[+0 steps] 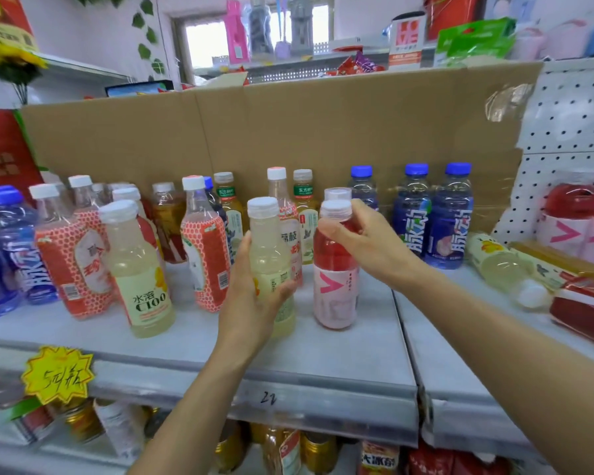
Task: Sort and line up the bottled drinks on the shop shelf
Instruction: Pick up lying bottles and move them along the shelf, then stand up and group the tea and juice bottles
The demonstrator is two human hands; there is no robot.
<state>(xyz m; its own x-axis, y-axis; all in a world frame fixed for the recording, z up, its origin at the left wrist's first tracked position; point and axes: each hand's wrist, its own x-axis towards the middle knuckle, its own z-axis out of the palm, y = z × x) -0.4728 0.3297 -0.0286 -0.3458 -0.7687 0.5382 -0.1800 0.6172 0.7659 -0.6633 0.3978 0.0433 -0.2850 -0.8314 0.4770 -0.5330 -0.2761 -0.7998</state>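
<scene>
Yellow bottle [270, 248] at mid shelf [357, 358], front row; left hand [254, 299] wraps its lower body, thumb on the near side, fingers round the label; whether its base touches the shelf I cannot tell. Just beside it on the right, red bottle [335, 265] stands upright on the shelf; right hand [364, 241] curls round its neck under the cap. The top grip likely suits sliding or turning it; the body grip suits lifting, so probably the 2 are being moved to their own kinds.

A matching C100 bottle [139, 272] stands well left, the likely mate for the yellow one; 2 orange-label bottles [204, 258] sit between, so the path there is crowded. A second clear cap [337, 193] shows right behind the red bottle. Tea bottles [304, 214] stand at the back against cardboard [288, 132]; blue bottles [431, 224] are grouped to the right, more blue ones [7, 255] far left, so kinds are not yet sorted. 1 yellow bottle lies flat [504, 265] on the right section, near the pink packs [580, 231]. A price star [57, 373] hangs on the shelf edge.
</scene>
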